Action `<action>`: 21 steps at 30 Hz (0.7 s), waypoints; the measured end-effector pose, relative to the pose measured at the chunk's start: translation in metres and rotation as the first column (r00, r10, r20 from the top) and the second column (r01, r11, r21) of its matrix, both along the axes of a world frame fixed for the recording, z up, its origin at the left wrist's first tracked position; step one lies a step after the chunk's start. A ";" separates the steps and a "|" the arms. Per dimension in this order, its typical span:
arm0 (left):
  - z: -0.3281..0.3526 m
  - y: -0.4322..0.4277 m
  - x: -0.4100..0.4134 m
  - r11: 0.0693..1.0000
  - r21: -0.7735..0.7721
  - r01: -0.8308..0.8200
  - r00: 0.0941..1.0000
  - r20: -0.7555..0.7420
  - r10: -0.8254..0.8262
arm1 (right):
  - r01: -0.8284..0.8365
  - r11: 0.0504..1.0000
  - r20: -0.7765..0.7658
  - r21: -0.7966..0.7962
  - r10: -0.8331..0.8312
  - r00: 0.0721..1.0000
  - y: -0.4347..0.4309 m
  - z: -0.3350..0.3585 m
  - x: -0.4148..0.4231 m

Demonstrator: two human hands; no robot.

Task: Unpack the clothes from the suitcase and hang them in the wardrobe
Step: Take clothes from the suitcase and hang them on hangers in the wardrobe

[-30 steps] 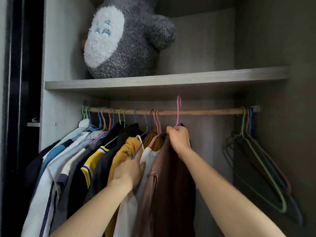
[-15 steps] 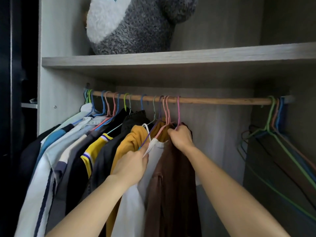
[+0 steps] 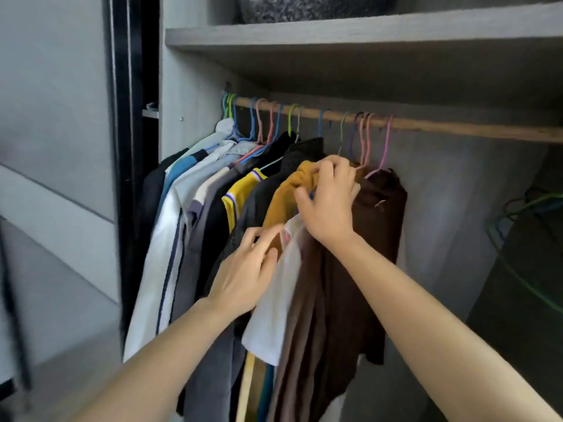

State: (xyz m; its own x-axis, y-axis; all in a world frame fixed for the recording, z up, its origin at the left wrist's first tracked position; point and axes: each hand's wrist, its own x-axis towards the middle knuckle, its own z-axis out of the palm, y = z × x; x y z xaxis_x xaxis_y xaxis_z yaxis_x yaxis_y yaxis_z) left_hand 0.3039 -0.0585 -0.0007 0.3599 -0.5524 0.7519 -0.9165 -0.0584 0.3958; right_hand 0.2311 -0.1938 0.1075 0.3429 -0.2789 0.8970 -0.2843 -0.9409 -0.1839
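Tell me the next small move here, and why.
Probably release both hands and draw back: the brown garment already hangs from the rail on its pink hanger, at the row's right end. The right hand only grips the mustard garment, and the left hand touches the white garment.

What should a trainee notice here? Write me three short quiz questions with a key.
1. True or false: the brown top hangs from the rail on a pink hanger.
2. Which garment hangs furthest right? A white shirt, B brown top, C mustard top.
3. Fill in: the empty hangers lie to the clothes' ___.
Key: 1 true; 2 B; 3 right.
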 end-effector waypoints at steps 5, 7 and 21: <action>-0.069 0.104 0.011 0.967 0.132 -0.218 0.964 -0.125 0.235 | -0.248 0.965 -0.164 -0.082 0.232 0.959 0.107 -0.085 0.025; -0.110 0.156 0.018 0.916 0.257 -0.307 0.905 -0.217 0.365 | -0.304 0.947 -0.334 -0.101 0.256 0.907 0.142 -0.133 0.032; -0.348 0.444 -0.042 0.339 0.835 -0.435 0.264 -0.242 0.934 | -0.395 0.882 -0.944 0.256 0.316 0.095 0.343 -0.419 0.054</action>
State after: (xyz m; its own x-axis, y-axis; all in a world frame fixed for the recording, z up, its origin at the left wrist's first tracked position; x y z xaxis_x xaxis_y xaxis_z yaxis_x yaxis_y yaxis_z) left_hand 0.2619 0.3856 -0.3491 0.9825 0.0624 -0.1756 0.1244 -0.9212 0.3686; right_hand 0.2854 0.1488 -0.3110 0.9624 0.1753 -0.2074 0.1770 -0.9842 -0.0107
